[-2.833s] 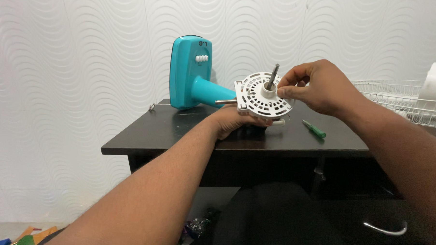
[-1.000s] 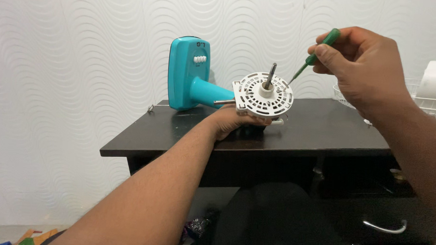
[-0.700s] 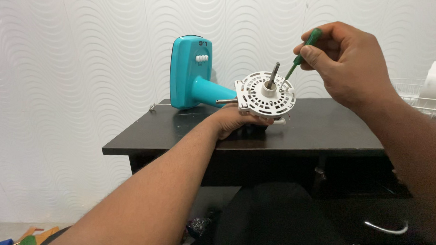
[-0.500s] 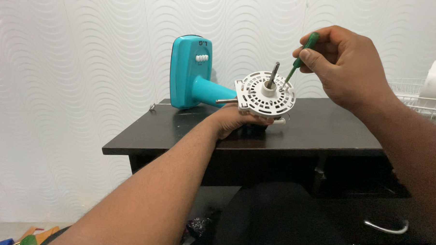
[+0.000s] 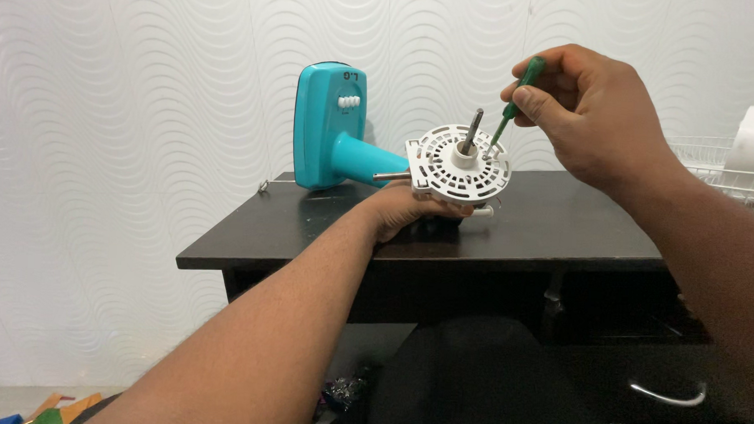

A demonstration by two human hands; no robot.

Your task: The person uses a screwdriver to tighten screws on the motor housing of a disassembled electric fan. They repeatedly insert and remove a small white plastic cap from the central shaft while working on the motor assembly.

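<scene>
While left hand (image 5: pixel 406 211) grips motor (image 5: pixel 460 166) (white), right hand (image 5: pixel 593 115) holds screwdriver (image 5: pixel 514 104).

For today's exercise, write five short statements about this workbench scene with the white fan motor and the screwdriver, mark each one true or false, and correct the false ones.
1. The right hand holds a green-handled screwdriver. True.
2. The white motor housing lies flat on the table with no hand on it. False: the left hand holds it from below, its slotted face tilted toward the camera.
3. A metal shaft sticks out of the middle of the housing. True.
4. The teal fan body lies on the floor. False: it stands on the dark table, behind the housing.
5. The screwdriver tip points up at the wall. False: it points down at the housing's face, beside the shaft.
</scene>
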